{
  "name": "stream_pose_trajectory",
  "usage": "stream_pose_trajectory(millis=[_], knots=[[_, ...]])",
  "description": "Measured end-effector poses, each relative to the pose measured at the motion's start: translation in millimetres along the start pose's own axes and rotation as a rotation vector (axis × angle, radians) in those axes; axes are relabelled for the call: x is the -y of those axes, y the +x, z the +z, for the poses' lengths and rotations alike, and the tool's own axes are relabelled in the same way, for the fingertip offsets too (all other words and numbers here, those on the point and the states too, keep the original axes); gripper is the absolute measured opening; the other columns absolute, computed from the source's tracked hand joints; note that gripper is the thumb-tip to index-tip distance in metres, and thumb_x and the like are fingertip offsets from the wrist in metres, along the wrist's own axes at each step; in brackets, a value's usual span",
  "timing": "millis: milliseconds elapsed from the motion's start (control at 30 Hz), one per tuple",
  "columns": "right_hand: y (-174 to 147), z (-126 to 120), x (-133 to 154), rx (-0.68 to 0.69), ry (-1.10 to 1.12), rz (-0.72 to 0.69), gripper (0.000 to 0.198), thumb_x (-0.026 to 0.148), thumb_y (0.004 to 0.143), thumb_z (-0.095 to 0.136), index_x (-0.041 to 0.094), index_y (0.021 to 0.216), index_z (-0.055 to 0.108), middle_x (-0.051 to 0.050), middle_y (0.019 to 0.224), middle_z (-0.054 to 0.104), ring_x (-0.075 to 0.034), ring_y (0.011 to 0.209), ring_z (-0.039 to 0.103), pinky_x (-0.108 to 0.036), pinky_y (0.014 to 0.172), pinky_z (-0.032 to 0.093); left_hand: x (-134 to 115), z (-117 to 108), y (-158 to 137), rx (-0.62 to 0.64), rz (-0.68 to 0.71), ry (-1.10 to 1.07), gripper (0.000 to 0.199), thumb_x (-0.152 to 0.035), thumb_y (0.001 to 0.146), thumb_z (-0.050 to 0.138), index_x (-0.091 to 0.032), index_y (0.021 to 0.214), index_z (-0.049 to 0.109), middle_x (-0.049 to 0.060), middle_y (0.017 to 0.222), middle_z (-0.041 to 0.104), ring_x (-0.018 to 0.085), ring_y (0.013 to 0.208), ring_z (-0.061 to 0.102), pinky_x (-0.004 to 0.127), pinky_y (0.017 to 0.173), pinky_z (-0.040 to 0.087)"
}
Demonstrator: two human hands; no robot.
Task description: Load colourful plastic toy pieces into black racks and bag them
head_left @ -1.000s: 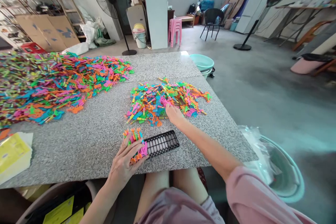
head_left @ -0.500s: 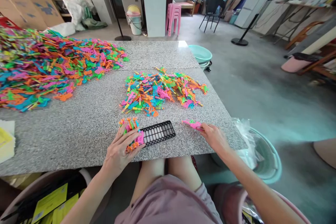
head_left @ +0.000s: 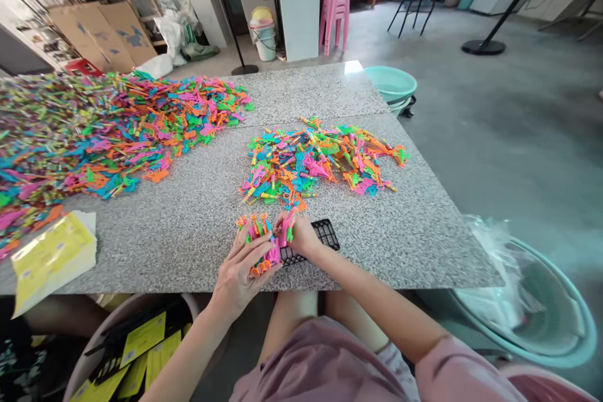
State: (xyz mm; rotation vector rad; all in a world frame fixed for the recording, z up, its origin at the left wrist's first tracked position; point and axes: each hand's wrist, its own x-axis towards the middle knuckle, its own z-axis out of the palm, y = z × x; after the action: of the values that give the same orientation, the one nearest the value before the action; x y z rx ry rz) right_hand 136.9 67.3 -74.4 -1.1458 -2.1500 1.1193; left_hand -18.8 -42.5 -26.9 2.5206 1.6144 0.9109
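A long black plastic rack full of square holes (head_left: pixel 328 235) lies near the speckled grey table's (head_left: pixel 400 248) front edge. The left hand (head_left: pixel 240 273) grips bright pink, orange and green plastic toys (head_left: pixel 274 254) on it; the right hand (head_left: pixel 301 237) pinches a bright pink plastic toy (head_left: pixel 285 230).

Nothing legible; only tiny, blurry print on the yellow cards (head_left: pixel 53 252).

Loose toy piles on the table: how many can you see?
2: a big pile on the left, running out of view, and a smaller pile beyond the black rack.

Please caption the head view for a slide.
Right hand holds pink plastic piece at black lattice tray; left hand covers others.
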Motion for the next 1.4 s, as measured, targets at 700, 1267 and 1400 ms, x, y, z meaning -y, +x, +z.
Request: stream_pose_trajectory(millis=[700, 1267, 1400], knots=[[-15, -54, -32, -0.21, -0.378, -0.038, 0.031, 0.014, 0.085, 0.062, 0.02, 0.116, 0.062, -0.008, 0.124, 0.064, -0.022, 0.118, 0.054, -0.034, 0.101, 0.041, 14, -10, 25, 0.112, 0.252, 0.016, 0.046, -0.029, 0.093, 0.058, -0.026, 0.138, 0.051, 0.008, 0.134, 0.063, 0.027, 0.134, 0.05, 0.045, 0.113, 0.041], [-24, -104, -37, 0.086, -0.951, -0.103, 0.022, 0.005, 0.092, 0.049, 0.014, 0.105, 0.063, -0.012, 0.113, 0.062, -0.021, 0.103, 0.059, -0.03, 0.084, 0.048, 13, -7, 17, 0.164, 0.209, -0.01, 0.045, -0.022, 0.092, 0.061, -0.021, 0.136, 0.05, 0.009, 0.129, 0.065, 0.027, 0.14, 0.043, 0.049, 0.119, 0.03], [-2, -138, -58, 0.321, -1.079, -0.321, 0.02, 0.004, 0.092, 0.047, 0.012, 0.091, 0.065, -0.013, 0.101, 0.065, -0.022, 0.106, 0.059, -0.031, 0.086, 0.049, 12, -8, 16, 0.194, 0.194, -0.023, 0.044, -0.022, 0.094, 0.059, -0.021, 0.136, 0.049, 0.009, 0.131, 0.064, 0.028, 0.143, 0.038, 0.051, 0.121, 0.027]])
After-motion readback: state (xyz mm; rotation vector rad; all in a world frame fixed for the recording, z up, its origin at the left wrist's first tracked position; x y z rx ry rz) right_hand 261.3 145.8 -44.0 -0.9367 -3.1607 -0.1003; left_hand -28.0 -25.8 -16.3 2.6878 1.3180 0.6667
